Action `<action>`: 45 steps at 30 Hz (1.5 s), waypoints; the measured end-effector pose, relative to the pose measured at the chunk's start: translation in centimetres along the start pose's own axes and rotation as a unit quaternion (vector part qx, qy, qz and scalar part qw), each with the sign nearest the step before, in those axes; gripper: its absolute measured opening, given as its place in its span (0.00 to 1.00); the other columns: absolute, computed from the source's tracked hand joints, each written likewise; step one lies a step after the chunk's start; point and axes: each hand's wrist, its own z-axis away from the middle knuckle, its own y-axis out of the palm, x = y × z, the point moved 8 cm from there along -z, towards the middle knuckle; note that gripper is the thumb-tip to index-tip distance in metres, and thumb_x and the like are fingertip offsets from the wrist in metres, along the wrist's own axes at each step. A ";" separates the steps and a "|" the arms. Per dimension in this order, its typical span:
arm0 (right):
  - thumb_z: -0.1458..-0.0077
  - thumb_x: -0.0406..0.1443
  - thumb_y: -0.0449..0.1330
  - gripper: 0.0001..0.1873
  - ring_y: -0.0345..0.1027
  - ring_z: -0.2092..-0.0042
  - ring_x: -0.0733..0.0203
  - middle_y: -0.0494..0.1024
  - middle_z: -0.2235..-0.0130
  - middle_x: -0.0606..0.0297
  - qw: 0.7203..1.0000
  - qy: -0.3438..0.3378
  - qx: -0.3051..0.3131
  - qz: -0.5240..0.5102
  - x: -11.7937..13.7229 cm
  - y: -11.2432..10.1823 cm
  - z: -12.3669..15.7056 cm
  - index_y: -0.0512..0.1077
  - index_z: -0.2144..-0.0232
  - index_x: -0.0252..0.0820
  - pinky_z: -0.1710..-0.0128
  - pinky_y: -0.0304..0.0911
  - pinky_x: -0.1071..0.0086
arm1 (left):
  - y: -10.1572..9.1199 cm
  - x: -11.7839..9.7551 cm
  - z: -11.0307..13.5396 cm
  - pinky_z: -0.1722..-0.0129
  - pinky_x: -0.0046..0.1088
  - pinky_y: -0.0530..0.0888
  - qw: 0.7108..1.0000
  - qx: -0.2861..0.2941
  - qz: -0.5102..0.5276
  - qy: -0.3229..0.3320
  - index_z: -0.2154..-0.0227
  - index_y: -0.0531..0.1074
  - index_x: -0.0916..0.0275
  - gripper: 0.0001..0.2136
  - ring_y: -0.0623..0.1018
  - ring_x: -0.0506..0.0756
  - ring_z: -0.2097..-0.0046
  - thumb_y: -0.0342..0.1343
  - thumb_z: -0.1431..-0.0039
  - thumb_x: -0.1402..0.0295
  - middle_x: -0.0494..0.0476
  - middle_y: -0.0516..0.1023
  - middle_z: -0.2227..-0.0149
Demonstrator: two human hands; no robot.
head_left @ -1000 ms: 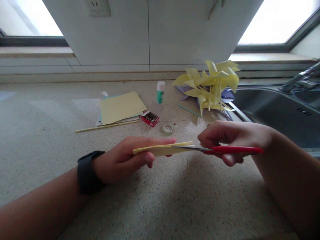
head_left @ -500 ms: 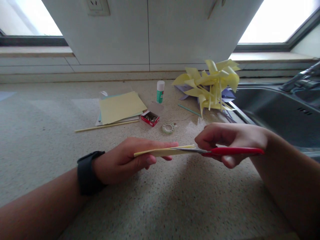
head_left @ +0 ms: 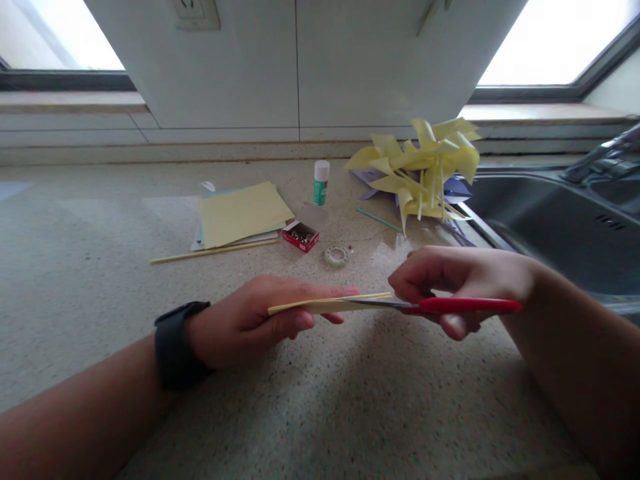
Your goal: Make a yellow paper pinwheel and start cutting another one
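My left hand, with a black watch on the wrist, pinches a folded yellow paper sheet seen edge-on above the speckled counter. My right hand grips red-handled scissors. Their blades lie inside the right end of the yellow paper, nearly closed. The two hands are level and close together over the middle of the counter.
Behind the hands lie a stack of yellow and coloured paper, a thin yellow stick, a red box of pins, a tape roll and a glue stick. Yellow paper pinwheels are piled beside a steel sink.
The scissors have slid a little further left into the yellow paper and the blades have closed. The left hand holds the paper almost still.
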 end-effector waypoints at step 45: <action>0.54 0.48 0.73 0.25 0.55 0.81 0.73 0.65 0.80 0.76 1.000 -0.012 0.007 0.005 0.5 1.4 -1.4 0.63 0.76 0.41 0.85 0.50 0.79 | 0.5 -0.2 -0.3 0.59 0.27 0.74 0.999 0.027 -0.021 0.022 0.33 0.61 0.61 0.22 0.79 0.52 0.60 0.46 0.27 0.64 0.64 0.82 0.50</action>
